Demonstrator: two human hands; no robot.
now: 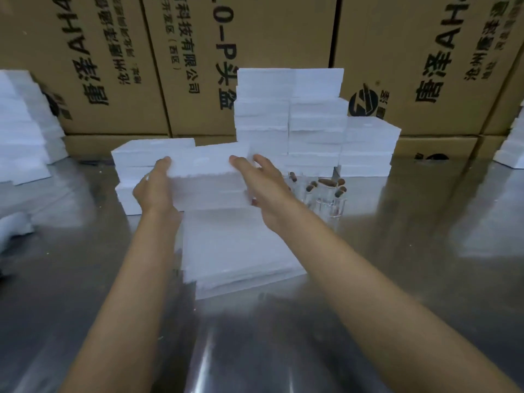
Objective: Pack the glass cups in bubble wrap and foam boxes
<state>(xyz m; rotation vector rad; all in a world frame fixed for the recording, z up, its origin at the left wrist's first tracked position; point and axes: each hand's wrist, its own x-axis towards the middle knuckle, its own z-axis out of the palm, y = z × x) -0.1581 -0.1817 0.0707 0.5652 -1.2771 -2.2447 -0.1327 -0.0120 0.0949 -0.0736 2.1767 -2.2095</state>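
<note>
My two bare hands reach forward over a shiny metal table [85,279]. My left hand [154,188] and right hand [259,188] grip the two ends of a white foam box [209,177], fingers curled over its top edge, holding it above a flat stack of white foam sheets [238,248] lying on the table. Just right of my right hand stand several clear glass cups [326,194] with brown tips at their rims; the picture is too blurred to count them. Behind them rises a tall pile of foam boxes [289,114], with lower piles beside it and another pile at the far left [25,131]. Along the back stand brown cardboard cartons [283,32], printed sideways in black: "唐泽AH4", "科技有限公司", "0-P头盔" and a round logo.
</note>
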